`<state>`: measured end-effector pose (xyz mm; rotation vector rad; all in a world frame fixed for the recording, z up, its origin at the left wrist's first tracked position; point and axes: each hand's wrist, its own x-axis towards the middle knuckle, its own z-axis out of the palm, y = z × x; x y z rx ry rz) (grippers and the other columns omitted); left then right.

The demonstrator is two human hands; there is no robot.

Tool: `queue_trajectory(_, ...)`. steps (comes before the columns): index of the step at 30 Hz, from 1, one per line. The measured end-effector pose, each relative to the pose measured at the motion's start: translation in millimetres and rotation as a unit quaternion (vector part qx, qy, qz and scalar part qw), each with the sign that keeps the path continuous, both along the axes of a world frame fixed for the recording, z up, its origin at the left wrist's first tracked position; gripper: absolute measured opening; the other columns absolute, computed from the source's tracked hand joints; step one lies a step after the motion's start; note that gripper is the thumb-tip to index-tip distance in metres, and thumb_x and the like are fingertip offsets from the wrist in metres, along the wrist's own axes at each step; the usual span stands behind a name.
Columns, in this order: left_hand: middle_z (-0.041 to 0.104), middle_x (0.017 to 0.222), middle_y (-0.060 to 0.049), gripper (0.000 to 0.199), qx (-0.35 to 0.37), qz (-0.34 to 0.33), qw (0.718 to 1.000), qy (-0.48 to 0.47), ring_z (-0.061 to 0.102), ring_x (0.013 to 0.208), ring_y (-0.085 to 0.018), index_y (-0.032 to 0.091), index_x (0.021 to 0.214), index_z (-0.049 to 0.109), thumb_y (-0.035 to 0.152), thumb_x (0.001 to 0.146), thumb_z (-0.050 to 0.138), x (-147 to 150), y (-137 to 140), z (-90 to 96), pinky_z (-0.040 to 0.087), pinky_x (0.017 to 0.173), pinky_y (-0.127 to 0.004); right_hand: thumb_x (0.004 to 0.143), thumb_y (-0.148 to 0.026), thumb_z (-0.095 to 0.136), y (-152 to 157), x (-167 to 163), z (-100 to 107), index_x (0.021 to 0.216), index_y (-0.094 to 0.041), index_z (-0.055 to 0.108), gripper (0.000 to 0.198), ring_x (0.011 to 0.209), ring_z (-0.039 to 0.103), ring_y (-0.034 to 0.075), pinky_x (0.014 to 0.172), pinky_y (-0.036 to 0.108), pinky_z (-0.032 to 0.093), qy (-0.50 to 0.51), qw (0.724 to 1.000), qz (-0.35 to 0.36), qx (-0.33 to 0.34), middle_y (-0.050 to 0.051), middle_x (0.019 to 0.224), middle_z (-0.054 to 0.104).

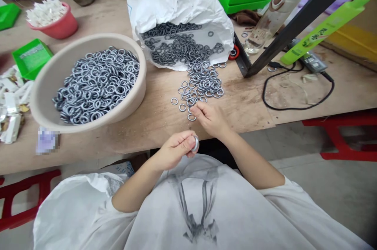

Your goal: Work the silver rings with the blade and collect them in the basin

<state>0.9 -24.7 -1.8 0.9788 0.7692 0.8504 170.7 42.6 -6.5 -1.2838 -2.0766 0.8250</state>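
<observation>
In my left hand (176, 148), near the table's front edge, a grey metal ring (195, 144) is pinched between thumb and fingers. My right hand (212, 119) is closed at the near end of a spill of loose metal rings (203, 79). Its thumb and fingertips meet on a ring that they mostly cover. One more ring (191, 117) lies on the wood just below those fingertips. The spill runs out of the mouth of a white sack (176, 2) lying on its side, with many more rings inside.
A large beige basin (141, 81) full of rings stands at left. Beyond it are a red bowl (66, 26) of white pieces and a green tray (32, 59). To the right are a dark metal bar (282, 41), a bottle (266, 22) and a black cable (265, 92).
</observation>
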Motion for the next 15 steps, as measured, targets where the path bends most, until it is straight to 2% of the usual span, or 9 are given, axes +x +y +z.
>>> queue_trajectory(2,0.058,0.060,-0.002,0.043,-0.013,0.030,0.999,-0.002,0.052,0.057,-0.012,0.016,0.068,0.061,0.055,0.085,0.065,-6,-1,-1.5,0.043,0.059,-0.026,0.101,-0.052,0.040,14,-8,-2,0.077,-0.021,0.057,0.043,0.070,0.054,0.017,0.061,0.029,0.028,-0.055,0.998,-0.014,0.006,0.003,0.075,0.062)
queue_trajectory(4,0.067,0.070,-0.005,0.036,-0.034,0.092,0.995,0.003,0.056,0.060,-0.012,0.015,0.079,0.068,0.050,0.083,0.070,-12,2,-3.4,0.046,0.063,-0.026,0.099,-0.052,0.046,28,-23,-3,0.095,-0.021,0.065,0.036,0.081,0.059,0.021,0.064,0.029,0.031,-0.129,0.991,-0.005,0.030,0.007,0.094,0.068)
queue_trajectory(6,0.072,0.079,-0.006,0.031,-0.055,0.147,0.988,0.008,0.059,0.063,-0.011,0.016,0.095,0.072,0.043,0.079,0.076,-20,6,-6.1,0.049,0.066,-0.025,0.096,-0.047,0.054,41,-42,-3,0.112,-0.021,0.066,0.033,0.090,0.062,0.024,0.067,0.031,0.035,-0.213,0.976,0.013,0.046,0.011,0.112,0.067)
queue_trajectory(8,0.073,0.083,-0.005,0.034,-0.068,0.200,0.977,0.007,0.061,0.066,-0.011,0.017,0.102,0.072,0.035,0.075,0.079,-28,10,-9.8,0.051,0.070,-0.025,0.096,-0.037,0.055,53,-58,-3,0.117,-0.018,0.065,0.031,0.094,0.064,0.027,0.070,0.033,0.038,-0.283,0.957,0.033,0.049,0.016,0.118,0.065)
queue_trajectory(10,0.071,0.083,-0.004,0.031,-0.074,0.238,0.968,0.010,0.062,0.069,-0.011,0.016,0.099,0.071,0.031,0.073,0.079,-37,13,-14.1,0.051,0.072,-0.026,0.098,-0.027,0.049,62,-68,-3,0.115,-0.015,0.067,0.027,0.095,0.065,0.027,0.071,0.034,0.039,-0.313,0.947,0.041,0.053,0.018,0.117,0.065)
queue_trajectory(12,0.067,0.081,-0.003,0.026,-0.050,0.276,0.959,0.050,0.061,0.069,-0.012,0.016,0.094,0.070,0.033,0.074,0.075,-45,16,-18.0,0.051,0.071,-0.026,0.098,-0.023,0.048,65,-69,0,0.109,-0.014,0.069,0.025,0.093,0.065,0.026,0.070,0.033,0.038,-0.290,0.955,0.039,0.055,0.017,0.114,0.067)
queue_trajectory(14,0.064,0.079,-0.001,0.024,0.032,0.317,0.936,0.153,0.057,0.069,-0.012,0.018,0.093,0.068,0.037,0.079,0.071,-50,20,-19.9,0.048,0.070,-0.026,0.095,-0.028,0.055,63,-62,5,0.097,-0.016,0.069,0.019,0.085,0.062,0.021,0.067,0.030,0.036,-0.221,0.973,0.066,0.027,0.011,0.100,0.069)
queue_trajectory(15,0.063,0.080,-0.001,0.024,0.089,0.326,0.915,0.220,0.055,0.070,-0.012,0.018,0.094,0.067,0.038,0.081,0.070,-52,22,-19.8,0.046,0.071,-0.027,0.093,-0.032,0.058,60,-56,8,0.088,-0.016,0.068,0.019,0.078,0.060,0.018,0.064,0.029,0.034,-0.174,0.980,0.093,-0.004,0.007,0.089,0.068)
